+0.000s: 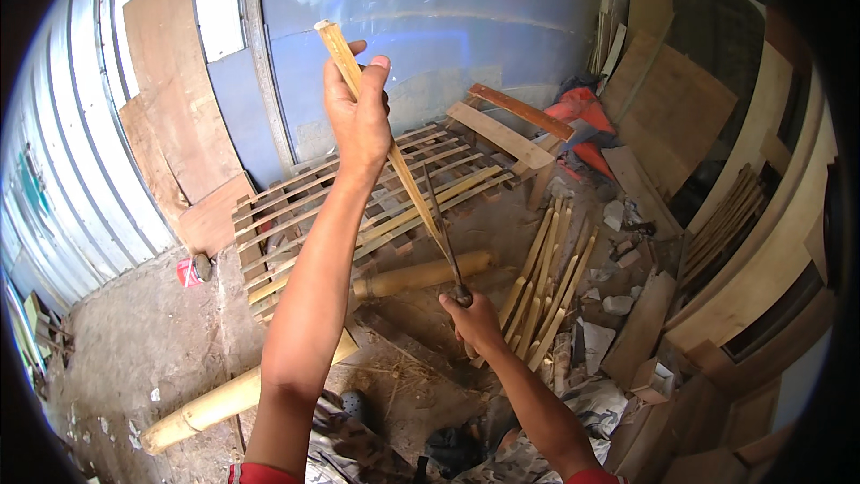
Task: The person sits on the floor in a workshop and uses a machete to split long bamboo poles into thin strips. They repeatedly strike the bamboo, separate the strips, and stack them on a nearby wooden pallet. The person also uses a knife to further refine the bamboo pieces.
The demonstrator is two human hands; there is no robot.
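My left hand point(360, 116) is raised and closed around the upper part of a long split bamboo strip point(408, 179). The strip slants down to the right, its top end standing out above my fingers. Lower down, my right hand point(475, 323) grips the handle of a long, narrow, dark-bladed knife point(445, 237), blade pointing up. Near the strip's lower end the blade crosses or lies against it; I cannot tell whether they touch. Just right of the knife, a bundle of split bamboo strips point(546, 278) lies on the ground.
A slatted bamboo rack point(313, 206) lies beyond my hands. Bamboo poles point(425, 276) and a thick pole point(210, 408) rest on the floor. A wooden bench point(502, 133) stands far right, near rubble point(618, 305) and leaning boards point(672, 108). A red-and-white can point(188, 272) sits left.
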